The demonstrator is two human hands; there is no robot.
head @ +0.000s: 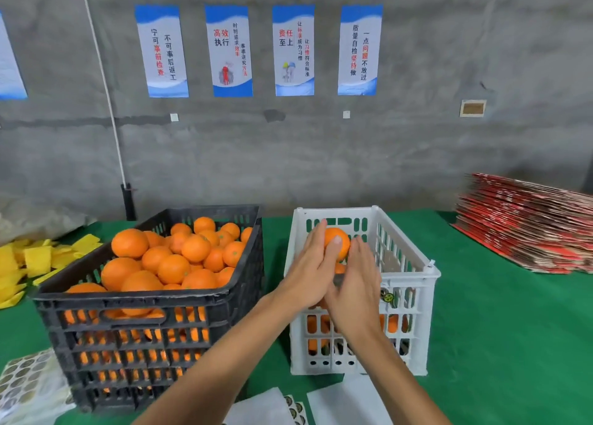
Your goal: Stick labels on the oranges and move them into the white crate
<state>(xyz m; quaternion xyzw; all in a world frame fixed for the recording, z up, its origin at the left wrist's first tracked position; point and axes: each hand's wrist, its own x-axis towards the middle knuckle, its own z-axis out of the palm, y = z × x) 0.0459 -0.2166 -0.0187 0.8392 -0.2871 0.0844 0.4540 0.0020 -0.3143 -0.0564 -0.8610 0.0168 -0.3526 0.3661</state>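
- Green cloth covers the table (481, 328), with a grey concrete wall and blue-and-white posters (229, 51) behind.
- Left hand (313, 270) holds an orange (340, 243) above the white crate (414, 283), thumb curled across its front.
- Right hand (356, 291) lies against the fruit with straight fingers; whether it presses a label is hidden.
- Round orange shows no clear long axis; its stem end probably faces away.
- White crate runs lengthwise away from the viewer.
- Black crate (154, 312) to the left is heaped with oranges.
- Label sheets (24, 379) lie at the near-left corner.
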